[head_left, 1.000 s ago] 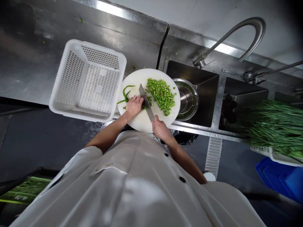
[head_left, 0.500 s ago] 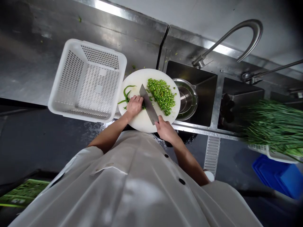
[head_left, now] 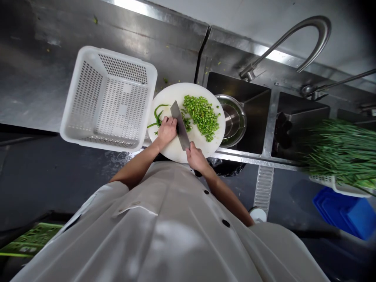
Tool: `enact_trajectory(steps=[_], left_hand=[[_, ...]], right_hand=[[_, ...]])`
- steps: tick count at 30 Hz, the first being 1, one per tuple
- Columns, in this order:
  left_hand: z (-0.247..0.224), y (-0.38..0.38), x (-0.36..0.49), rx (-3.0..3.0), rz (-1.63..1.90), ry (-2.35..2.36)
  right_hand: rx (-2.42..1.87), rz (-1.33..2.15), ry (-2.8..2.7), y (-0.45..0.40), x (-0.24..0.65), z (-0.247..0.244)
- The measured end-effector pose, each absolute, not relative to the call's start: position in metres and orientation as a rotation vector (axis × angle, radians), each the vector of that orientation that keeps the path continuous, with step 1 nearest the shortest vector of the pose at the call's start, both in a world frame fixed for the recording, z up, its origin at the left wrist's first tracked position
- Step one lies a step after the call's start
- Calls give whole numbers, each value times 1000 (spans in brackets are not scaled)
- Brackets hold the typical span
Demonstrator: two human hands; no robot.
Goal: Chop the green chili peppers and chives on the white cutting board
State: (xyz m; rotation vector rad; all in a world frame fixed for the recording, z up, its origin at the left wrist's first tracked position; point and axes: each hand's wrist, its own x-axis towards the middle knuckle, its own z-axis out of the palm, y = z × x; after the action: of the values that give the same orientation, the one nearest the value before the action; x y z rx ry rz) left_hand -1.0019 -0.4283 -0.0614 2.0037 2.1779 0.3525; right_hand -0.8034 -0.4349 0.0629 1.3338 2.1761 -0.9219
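A round white cutting board (head_left: 176,150) lies at the counter's front edge, partly over the sink. My right hand (head_left: 196,157) grips the handle of a broad cleaver (head_left: 180,125), its blade slanting across the board. Close against the blade, my left hand (head_left: 167,130) presses down with curled fingers on green chili peppers (head_left: 158,113), whose thin curved ends stick out at the left. Freshly cut bits sit right of the blade. Beyond them spreads a larger heap of chopped green pepper (head_left: 202,117). What lies under my left fingers is mostly hidden.
A white perforated basket (head_left: 122,105) stands left of the board. To the right, a metal bowl (head_left: 239,131) sits in the sink (head_left: 255,113) below a curved faucet (head_left: 324,35). Farther right are long green stalks (head_left: 346,152) in a white basket and blue bins (head_left: 343,211) on the floor.
The cleaver and my right hand have shifted slightly left, nearer my left hand. More cut pieces show right of the blade. My left hand stays nearly in place on the peppers.
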Motion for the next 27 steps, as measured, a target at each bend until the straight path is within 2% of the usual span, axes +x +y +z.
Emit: enact_trajectory(steps=[4,13,21,27], left_hand=[[-58,-426,-999,2005,331,2165],[-40,-403,-955,1612,505,2393],[-41,-427,-997,2123,290,2067],[-55,-425,-994,2124,334,2053]], right_hand=[[1387,-932,2213,-432,-807,40],[1484,-833,2173,-409,-768,51],[1313,-681,2189,-422,-761,105],[1239,-770,2197,-417,-787,76]])
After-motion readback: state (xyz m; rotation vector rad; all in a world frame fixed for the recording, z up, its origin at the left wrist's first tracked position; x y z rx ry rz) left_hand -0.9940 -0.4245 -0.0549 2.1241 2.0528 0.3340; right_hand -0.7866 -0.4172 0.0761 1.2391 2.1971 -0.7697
